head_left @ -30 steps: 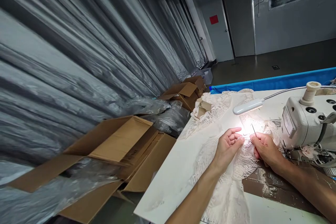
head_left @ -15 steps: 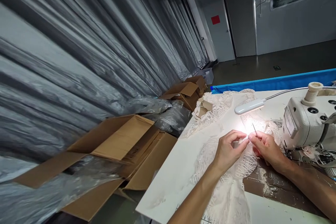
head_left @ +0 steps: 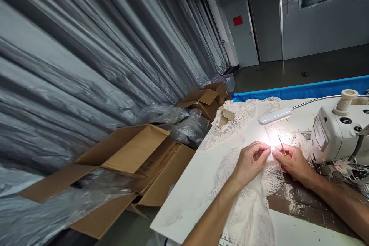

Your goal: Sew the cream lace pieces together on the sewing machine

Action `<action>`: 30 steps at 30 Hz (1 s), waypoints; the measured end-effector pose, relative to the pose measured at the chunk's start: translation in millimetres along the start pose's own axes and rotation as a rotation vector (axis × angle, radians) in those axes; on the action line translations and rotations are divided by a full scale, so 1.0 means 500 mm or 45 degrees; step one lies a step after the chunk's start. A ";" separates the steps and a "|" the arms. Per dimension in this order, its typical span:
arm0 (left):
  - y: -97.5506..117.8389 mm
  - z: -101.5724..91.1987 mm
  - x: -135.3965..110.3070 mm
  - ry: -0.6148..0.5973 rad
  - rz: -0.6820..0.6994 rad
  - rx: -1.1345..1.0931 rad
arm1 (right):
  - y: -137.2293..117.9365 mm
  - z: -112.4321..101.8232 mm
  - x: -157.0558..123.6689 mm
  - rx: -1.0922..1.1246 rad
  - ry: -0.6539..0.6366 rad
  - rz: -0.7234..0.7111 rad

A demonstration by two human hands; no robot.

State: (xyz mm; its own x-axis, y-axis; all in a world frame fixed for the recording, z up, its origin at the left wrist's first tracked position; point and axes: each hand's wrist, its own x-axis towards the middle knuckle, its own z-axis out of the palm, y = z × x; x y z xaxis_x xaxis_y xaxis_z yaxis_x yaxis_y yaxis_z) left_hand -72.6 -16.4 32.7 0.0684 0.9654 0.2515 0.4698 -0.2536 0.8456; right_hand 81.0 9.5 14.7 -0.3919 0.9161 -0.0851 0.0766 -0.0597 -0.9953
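Observation:
Cream lace fabric (head_left: 253, 200) lies spread over a white work table (head_left: 190, 196). My left hand (head_left: 250, 161) pinches the lace's edge right under the lamp's glare, fingers closed. My right hand (head_left: 291, 161) meets it from the right, pinching the same spot and holding a thin dark pointed tool (head_left: 281, 143) that sticks up from its fingers. The two hands' fingertips almost touch. A white sewing machine (head_left: 337, 132) stands just right of my right hand.
A gooseneck lamp (head_left: 275, 115) shines over the hands. More lace and a small cardboard piece (head_left: 225, 116) lie at the table's far end. Open cardboard boxes (head_left: 135, 157) and plastic wrap sit on the floor to the left, beside a plastic-sheeted wall. A blue edge (head_left: 302, 89) runs behind the table.
My left hand has closed from an open palm into a pinch on the lace and met my right hand's fingertips. The right hand stayed nearly still.

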 end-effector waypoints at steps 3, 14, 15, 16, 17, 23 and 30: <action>0.002 -0.002 0.000 -0.052 0.109 0.079 | 0.017 0.001 0.008 -0.001 0.040 -0.053; -0.003 0.011 -0.009 0.101 0.317 0.335 | 0.025 0.001 0.013 -0.111 0.017 -0.186; -0.003 0.014 -0.010 0.121 0.311 0.334 | 0.022 0.001 0.012 -0.137 0.011 -0.200; -0.001 0.017 -0.010 0.143 0.294 0.326 | 0.019 0.001 0.010 -0.164 0.005 -0.210; 0.000 0.020 -0.011 0.167 0.266 0.312 | 0.015 0.001 0.008 -0.189 -0.002 -0.217; 0.008 0.023 -0.009 0.207 0.067 0.185 | 0.002 0.000 0.003 -0.246 -0.029 -0.249; 0.000 0.007 -0.003 0.072 0.149 0.164 | 0.022 0.002 0.011 -0.247 0.023 -0.251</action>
State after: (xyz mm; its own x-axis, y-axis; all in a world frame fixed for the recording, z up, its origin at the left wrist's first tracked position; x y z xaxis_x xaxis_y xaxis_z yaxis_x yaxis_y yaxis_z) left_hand -69.5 -17.6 30.6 0.0813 0.9240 0.3736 0.5707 -0.3505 0.7426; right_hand 78.9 13.2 3.0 -0.4005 0.9094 0.1120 0.1750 0.1959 -0.9649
